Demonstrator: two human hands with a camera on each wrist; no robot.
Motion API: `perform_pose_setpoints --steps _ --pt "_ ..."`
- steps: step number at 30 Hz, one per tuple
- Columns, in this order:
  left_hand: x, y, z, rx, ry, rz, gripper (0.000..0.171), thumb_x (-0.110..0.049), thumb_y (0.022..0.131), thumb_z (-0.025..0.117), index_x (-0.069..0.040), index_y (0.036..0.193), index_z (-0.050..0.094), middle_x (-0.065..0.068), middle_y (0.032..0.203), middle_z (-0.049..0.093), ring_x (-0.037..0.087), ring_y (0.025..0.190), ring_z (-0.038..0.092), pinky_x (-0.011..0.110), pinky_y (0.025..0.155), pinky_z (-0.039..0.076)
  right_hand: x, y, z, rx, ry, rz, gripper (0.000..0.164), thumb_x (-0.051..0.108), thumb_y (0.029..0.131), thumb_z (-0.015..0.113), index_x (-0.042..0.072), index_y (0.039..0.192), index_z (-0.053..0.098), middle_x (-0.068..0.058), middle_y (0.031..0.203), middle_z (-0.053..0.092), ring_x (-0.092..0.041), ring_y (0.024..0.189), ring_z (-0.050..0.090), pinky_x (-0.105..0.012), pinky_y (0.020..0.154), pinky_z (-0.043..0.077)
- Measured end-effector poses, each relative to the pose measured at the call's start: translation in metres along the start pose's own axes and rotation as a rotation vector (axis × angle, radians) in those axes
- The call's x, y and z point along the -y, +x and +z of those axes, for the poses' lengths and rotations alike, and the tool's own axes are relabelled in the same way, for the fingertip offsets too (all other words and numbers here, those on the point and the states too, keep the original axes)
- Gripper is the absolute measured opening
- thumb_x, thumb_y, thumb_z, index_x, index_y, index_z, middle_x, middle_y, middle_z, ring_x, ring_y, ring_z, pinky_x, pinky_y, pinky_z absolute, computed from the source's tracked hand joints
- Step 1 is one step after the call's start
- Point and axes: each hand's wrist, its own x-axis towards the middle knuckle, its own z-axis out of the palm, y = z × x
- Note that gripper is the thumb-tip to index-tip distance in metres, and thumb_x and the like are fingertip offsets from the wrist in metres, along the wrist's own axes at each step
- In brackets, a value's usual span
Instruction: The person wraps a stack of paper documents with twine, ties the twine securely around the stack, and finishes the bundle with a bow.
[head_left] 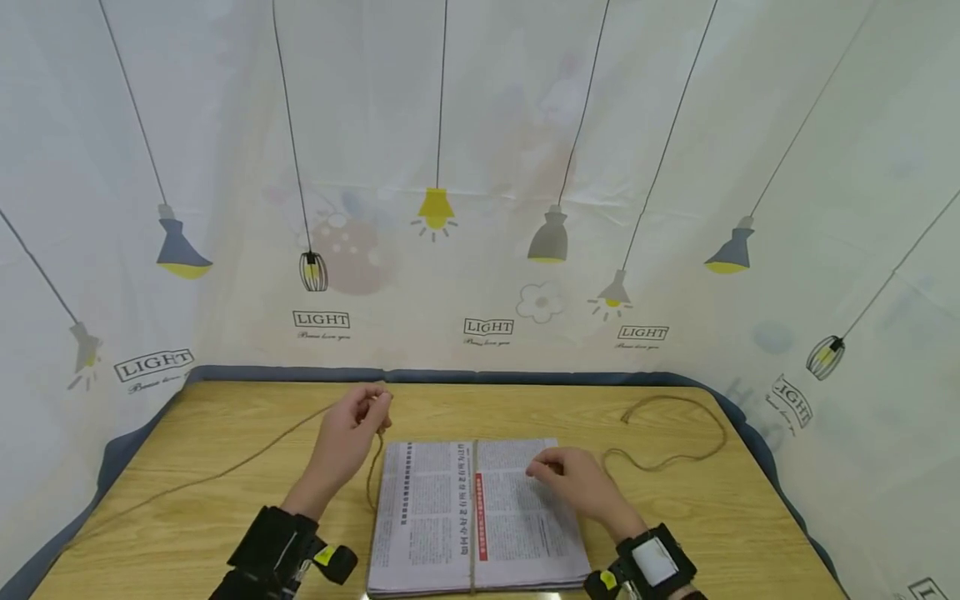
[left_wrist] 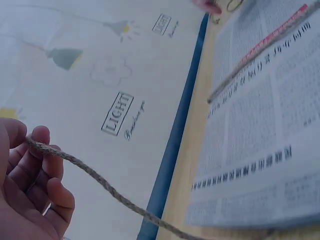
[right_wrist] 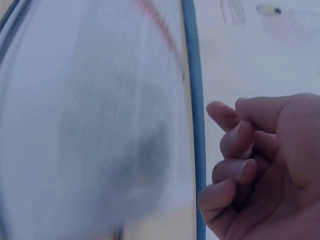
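Observation:
A stack of newspapers [head_left: 427, 517] lies on the table, with a strand of twine [head_left: 473, 500] running across its middle from far to near edge. My left hand [head_left: 352, 433] is raised beyond the stack's far left corner and pinches the twine [left_wrist: 100, 177] between thumb and fingers. From that hand one length drops to the stack's left side, and another trails to the table's left edge. My right hand [head_left: 577, 483] hovers over the right part of the stack. Its fingers [right_wrist: 237, 140] are loosely curled, with nothing between them.
More twine [head_left: 705, 454] curls on the wooden table [head_left: 247, 417] to the right of the stack. A pale curtain [head_left: 480, 250] printed with lamps surrounds the table, its dark blue border along the table's edge. Both wrists wear black camera straps [head_left: 273, 546].

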Motion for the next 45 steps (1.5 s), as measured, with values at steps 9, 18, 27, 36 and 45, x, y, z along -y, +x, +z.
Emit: perform_pose_setpoints --steps 9,18,27,36,45 --pt "-0.019 -0.006 0.030 0.121 0.012 0.055 0.015 -0.023 0.099 0.052 -0.016 0.107 0.063 0.009 0.075 0.058 0.027 0.065 0.054 0.027 0.053 0.043 0.053 0.030 0.033 0.197 0.413 0.088 0.048 0.051 0.099 0.041 0.014 0.109 0.070 0.001 0.085 0.053 -0.016 0.077 0.044 -0.034 0.070 0.036" --pt "-0.016 -0.013 0.043 0.269 0.077 0.190 0.010 -0.029 0.097 0.056 -0.026 0.096 0.066 -0.005 0.070 0.057 0.011 0.056 0.049 0.026 0.051 0.041 0.072 0.047 0.044 0.137 1.060 0.116 0.044 0.041 0.102 0.042 0.005 0.121 0.059 0.002 0.073 0.028 -0.013 0.065 0.027 -0.027 0.063 0.028" --pt "-0.006 -0.019 0.048 0.342 0.229 0.200 0.009 -0.031 0.096 0.058 -0.032 0.092 0.065 -0.012 0.065 0.055 0.006 0.054 0.047 0.023 0.052 0.040 0.053 0.048 0.013 -0.051 0.978 0.193 0.026 0.029 0.102 0.046 0.008 0.099 0.061 0.002 0.069 0.031 -0.012 0.061 0.028 -0.025 0.060 0.030" --pt "0.000 -0.025 0.057 0.413 0.336 0.204 0.013 -0.029 0.097 0.057 -0.026 0.103 0.068 -0.015 0.078 0.060 0.003 0.068 0.052 0.026 0.064 0.046 0.022 0.036 -0.046 -0.234 0.884 0.222 0.022 0.029 0.102 0.047 0.010 0.101 0.059 0.004 0.070 0.031 -0.010 0.059 0.027 -0.023 0.058 0.030" --pt "0.017 -0.026 0.055 0.395 0.490 0.111 0.013 -0.019 0.090 0.063 -0.020 0.102 0.070 -0.008 0.097 0.066 0.007 0.086 0.057 0.035 0.076 0.050 -0.016 0.013 -0.089 -0.362 0.791 0.217 0.028 0.034 0.101 0.047 0.010 0.110 0.059 0.005 0.070 0.031 -0.009 0.057 0.026 -0.024 0.058 0.029"
